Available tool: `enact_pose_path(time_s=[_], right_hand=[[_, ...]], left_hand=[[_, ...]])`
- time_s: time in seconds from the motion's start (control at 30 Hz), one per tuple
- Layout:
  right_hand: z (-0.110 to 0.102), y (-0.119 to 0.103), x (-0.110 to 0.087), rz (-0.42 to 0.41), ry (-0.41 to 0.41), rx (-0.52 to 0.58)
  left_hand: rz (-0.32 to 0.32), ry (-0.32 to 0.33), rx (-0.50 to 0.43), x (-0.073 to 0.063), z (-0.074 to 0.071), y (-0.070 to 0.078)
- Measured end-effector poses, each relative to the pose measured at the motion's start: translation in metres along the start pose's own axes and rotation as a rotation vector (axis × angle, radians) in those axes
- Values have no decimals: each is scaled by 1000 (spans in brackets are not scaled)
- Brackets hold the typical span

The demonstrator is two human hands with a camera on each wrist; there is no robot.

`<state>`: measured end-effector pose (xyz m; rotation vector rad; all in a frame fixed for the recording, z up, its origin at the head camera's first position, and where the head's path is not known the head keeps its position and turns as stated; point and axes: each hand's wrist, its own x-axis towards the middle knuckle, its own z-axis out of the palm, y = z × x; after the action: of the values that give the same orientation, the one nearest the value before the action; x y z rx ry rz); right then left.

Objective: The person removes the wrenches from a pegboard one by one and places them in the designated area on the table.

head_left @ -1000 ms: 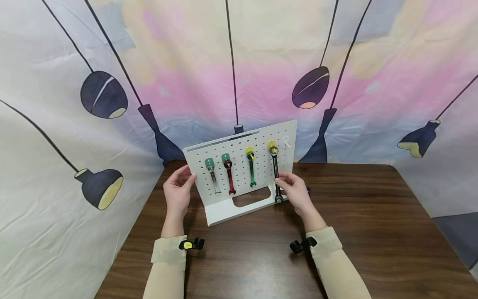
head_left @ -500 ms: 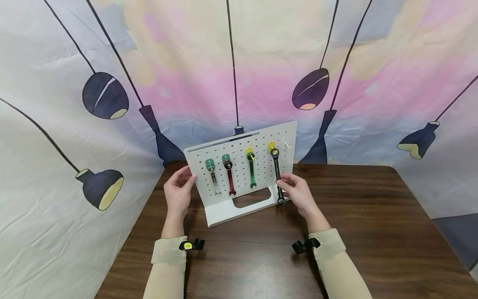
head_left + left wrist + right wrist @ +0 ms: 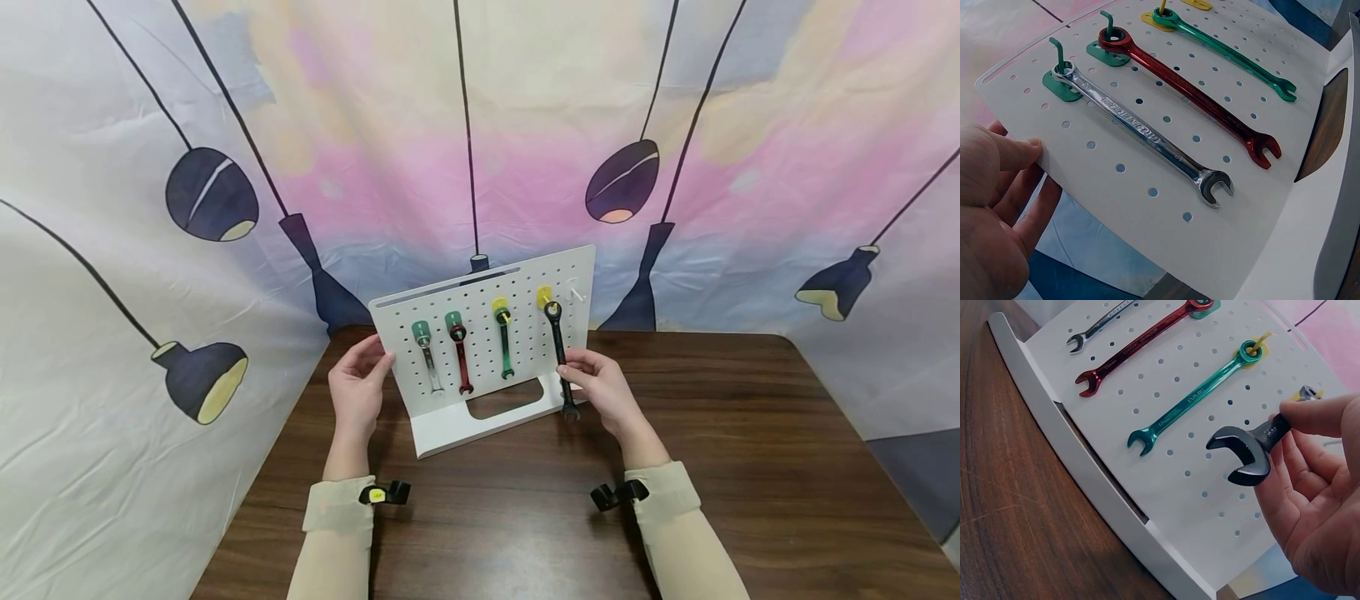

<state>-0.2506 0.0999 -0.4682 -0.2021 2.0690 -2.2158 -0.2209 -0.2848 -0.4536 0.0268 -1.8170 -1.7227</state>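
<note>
A white pegboard stand [image 3: 438, 427] holds wrenches on coloured hooks: a silver wrench [image 3: 1138, 130], a red wrench [image 3: 1188, 97] and a green wrench [image 3: 1194, 397]. At the board's left edge, my left hand [image 3: 358, 390] pinches the panel, thumb on the front and fingers behind. My right hand [image 3: 603, 392] pinches the shaft of a black wrench [image 3: 561, 350] between thumb and fingers. That wrench's ring end is at the tip of the right yellow hook [image 3: 544, 296]; whether the hook is still through the ring I cannot tell. Its open jaw end hangs away from the board.
A bare white hook [image 3: 576, 292] sits at the board's upper right. The stand rests on a brown wooden table [image 3: 750, 467]. Behind hangs a cloth backdrop [image 3: 525, 125] printed with lamps.
My right hand has drawn the black wrench slightly right and toward me, its ring sliding outward toward the hook's tip. My left hand keeps its hold on the board.
</note>
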Motion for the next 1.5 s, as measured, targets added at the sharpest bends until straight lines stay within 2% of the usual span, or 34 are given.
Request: enact_pose_path(time_s=[0.6, 1.03, 1.5], right_hand=[[-1, -6, -4, -1, -20, 18], [-2, -8, -5, -2, -16, 5], [-3, -14, -9, -3, 1, -4]], left_hand=[[14, -6, 5, 0, 0, 0], [-17, 5, 15, 0, 0, 1], [6, -2, 16, 0, 0, 2]])
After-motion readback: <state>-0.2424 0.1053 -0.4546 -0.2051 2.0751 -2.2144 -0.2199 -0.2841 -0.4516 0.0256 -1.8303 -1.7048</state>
